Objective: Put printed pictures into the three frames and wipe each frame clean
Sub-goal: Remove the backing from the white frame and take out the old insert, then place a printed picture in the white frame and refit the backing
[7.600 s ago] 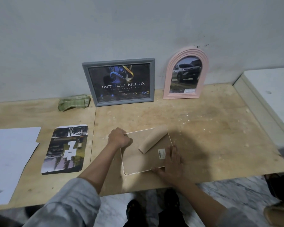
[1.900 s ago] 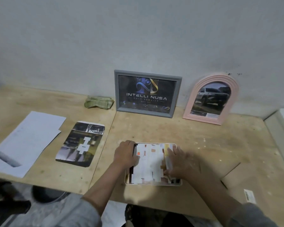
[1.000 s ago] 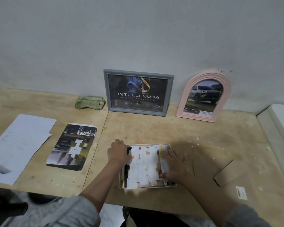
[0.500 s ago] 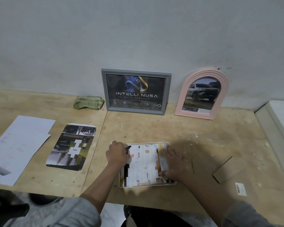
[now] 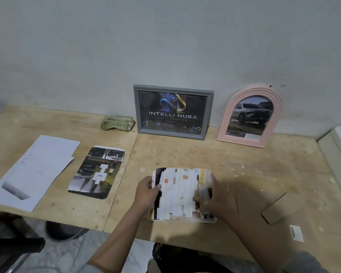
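1. The white frame [image 5: 182, 219] lies flat, face down, at the near edge of the wooden desk [image 5: 224, 162]. It serves as the landmark for every place below.
2. A printed sheet [image 5: 178, 194], patched with pale blocks, lies in the frame's open back.
3. The left hand [image 5: 147, 191] grips the frame's left edge, fingers curled round the rim and thumb laid on the sheet.
4. The right hand [image 5: 215, 200] rests on the right side of the sheet; it is blurred, and I cannot tell whether its fingers pinch the paper or only press it.
5. Left of the frame, apart from it, a dark printed picture [image 5: 96, 172] with rounded corners lies face up.
6. Further left lie white paper sheets [image 5: 34, 168], overlapping.
7. Behind the frame, a grey frame [image 5: 172, 111] holding an "INTELLI NUSA" print leans on the wall.
8. Behind and to the right, a pink arched frame [image 5: 250, 115] holding a vehicle picture leans on the same wall.
9. Behind and to the left, just beside the grey frame, lies a folded green cloth [image 5: 117, 123].
10. Right of the frame lies a brown backing board [image 5: 280, 207] with its stand flap and a barcode sticker [image 5: 296, 233].
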The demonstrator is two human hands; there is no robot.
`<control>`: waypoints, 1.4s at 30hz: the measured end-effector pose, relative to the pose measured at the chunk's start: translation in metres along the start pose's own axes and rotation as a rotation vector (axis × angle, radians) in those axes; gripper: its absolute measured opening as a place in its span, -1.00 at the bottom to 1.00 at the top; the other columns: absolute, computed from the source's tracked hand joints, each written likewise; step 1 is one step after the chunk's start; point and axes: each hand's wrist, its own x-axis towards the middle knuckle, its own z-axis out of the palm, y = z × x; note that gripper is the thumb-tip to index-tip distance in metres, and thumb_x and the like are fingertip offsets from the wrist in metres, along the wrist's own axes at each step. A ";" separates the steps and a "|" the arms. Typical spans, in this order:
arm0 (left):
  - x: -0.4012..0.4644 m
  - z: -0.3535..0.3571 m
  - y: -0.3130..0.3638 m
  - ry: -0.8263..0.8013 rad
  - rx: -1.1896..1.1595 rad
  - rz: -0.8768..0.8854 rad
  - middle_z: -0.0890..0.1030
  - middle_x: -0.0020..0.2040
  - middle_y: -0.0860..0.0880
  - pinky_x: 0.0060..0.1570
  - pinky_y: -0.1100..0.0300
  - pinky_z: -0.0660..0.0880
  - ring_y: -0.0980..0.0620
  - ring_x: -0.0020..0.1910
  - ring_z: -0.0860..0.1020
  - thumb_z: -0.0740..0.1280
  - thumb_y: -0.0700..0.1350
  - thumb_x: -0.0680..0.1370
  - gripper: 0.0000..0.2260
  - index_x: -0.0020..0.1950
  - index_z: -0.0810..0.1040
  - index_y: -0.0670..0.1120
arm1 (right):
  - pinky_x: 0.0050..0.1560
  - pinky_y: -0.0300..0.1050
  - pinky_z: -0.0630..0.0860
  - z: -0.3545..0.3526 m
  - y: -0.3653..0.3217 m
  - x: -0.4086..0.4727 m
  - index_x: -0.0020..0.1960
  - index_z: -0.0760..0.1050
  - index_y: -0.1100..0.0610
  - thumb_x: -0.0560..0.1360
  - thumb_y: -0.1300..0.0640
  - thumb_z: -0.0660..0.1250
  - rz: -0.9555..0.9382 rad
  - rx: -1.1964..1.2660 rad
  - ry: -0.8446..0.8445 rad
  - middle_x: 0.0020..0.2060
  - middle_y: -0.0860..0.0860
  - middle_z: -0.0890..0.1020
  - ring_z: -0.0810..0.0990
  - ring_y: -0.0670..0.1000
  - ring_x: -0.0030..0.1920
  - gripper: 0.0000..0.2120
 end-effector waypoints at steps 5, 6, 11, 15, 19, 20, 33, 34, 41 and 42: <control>-0.009 -0.012 0.009 0.095 -0.236 -0.070 0.64 -0.13 -0.16 -0.07 -0.02 0.55 -0.13 -0.18 0.59 0.32 -0.30 0.52 -0.97 -0.09 0.53 -0.19 | -0.11 -0.39 0.44 -0.002 -0.028 0.000 0.27 0.35 0.07 0.47 0.30 0.28 -0.020 0.267 0.229 -0.01 -0.04 0.58 0.57 -0.09 -0.08 -0.60; -0.011 -0.017 0.009 0.126 -0.265 -0.086 0.64 -0.11 -0.17 -0.05 -0.04 0.56 -0.14 -0.17 0.60 0.31 -0.29 0.53 -0.98 -0.07 0.53 -0.21 | -0.05 -0.35 0.40 -0.001 -0.037 0.001 0.31 0.35 0.15 0.49 0.32 0.26 -0.018 0.249 0.251 0.01 -0.01 0.56 0.55 -0.05 -0.05 -0.60; -0.018 -0.042 0.001 0.273 -0.372 -0.182 0.61 -0.16 -0.16 -0.18 0.03 0.53 -0.11 -0.24 0.56 0.27 -0.25 0.55 -0.97 -0.09 0.48 -0.17 | 0.17 -0.06 0.43 0.019 -0.072 0.026 0.36 0.34 0.05 0.53 0.28 0.20 -0.007 0.191 0.194 0.09 0.01 0.59 0.54 0.07 0.12 -0.59; -0.019 -0.076 -0.019 0.345 -0.370 -0.248 0.60 -0.20 -0.37 -0.30 0.06 0.45 -0.15 -0.34 0.53 0.25 -0.27 0.47 -0.97 -0.16 0.43 -0.21 | -0.05 -0.18 0.40 0.048 -0.112 0.037 0.29 0.37 -0.07 0.56 0.27 0.16 -0.079 0.160 0.101 -0.18 -0.25 0.49 0.51 -0.12 -0.11 -0.62; -0.012 -0.130 -0.041 0.485 -0.360 -0.279 0.55 -0.19 -0.17 -0.34 0.17 0.37 -0.11 -0.22 0.50 0.22 -0.27 0.52 -0.94 -0.02 0.41 -0.20 | -0.01 -0.09 0.48 0.101 -0.169 0.050 0.23 0.40 -0.13 0.54 0.24 0.16 -0.149 0.111 0.019 -0.24 -0.26 0.52 0.54 -0.12 -0.17 -0.64; -0.007 -0.150 -0.049 0.515 -0.368 -0.293 0.55 -0.07 -0.15 -0.28 0.16 0.39 -0.10 -0.13 0.51 0.25 -0.23 0.53 -0.83 0.11 0.38 -0.19 | 0.02 -0.06 0.50 0.119 -0.189 0.054 0.20 0.41 -0.14 0.53 0.23 0.16 -0.166 0.108 -0.002 -0.23 -0.24 0.55 0.56 -0.08 -0.13 -0.64; 0.066 -0.358 -0.121 0.603 -0.124 -0.264 0.33 0.28 -0.23 -0.03 0.09 0.53 -0.05 -0.08 0.52 0.31 -0.11 0.48 -0.57 0.31 0.33 -0.21 | 0.09 -0.08 0.44 0.320 -0.395 0.117 0.38 0.33 0.08 0.51 0.32 0.17 -0.313 -0.152 -0.278 0.26 0.10 0.47 0.48 0.11 0.21 -0.55; 0.070 -0.367 -0.124 0.570 -0.102 -0.280 0.25 0.35 -0.21 0.07 0.07 0.51 -0.09 0.07 0.50 0.31 -0.10 0.49 -0.50 0.37 0.27 -0.22 | 0.09 -0.09 0.44 0.330 -0.403 0.121 0.38 0.33 0.09 0.50 0.34 0.17 -0.324 -0.178 -0.297 0.27 0.11 0.46 0.47 0.11 0.23 -0.53; 0.103 -0.398 -0.154 0.426 0.093 -0.214 -0.21 0.51 -0.21 0.37 0.12 0.21 -0.16 0.54 -0.12 0.34 -0.11 0.52 -0.34 0.49 0.06 -0.23 | -0.30 -0.29 0.30 0.387 -0.432 0.159 -0.02 0.30 0.06 0.40 0.11 0.13 -0.416 -0.394 -0.379 -0.23 -0.03 0.35 0.39 -0.07 -0.27 -0.84; 0.107 -0.399 -0.158 0.390 0.137 -0.226 -0.22 0.51 -0.22 0.39 0.10 0.22 -0.18 0.53 -0.12 0.35 -0.08 0.52 -0.32 0.50 0.05 -0.23 | -0.29 -0.29 0.32 0.395 -0.429 0.165 -0.01 0.34 0.08 0.38 0.05 0.11 -0.406 -0.443 -0.402 -0.20 -0.01 0.38 0.41 -0.06 -0.25 -0.79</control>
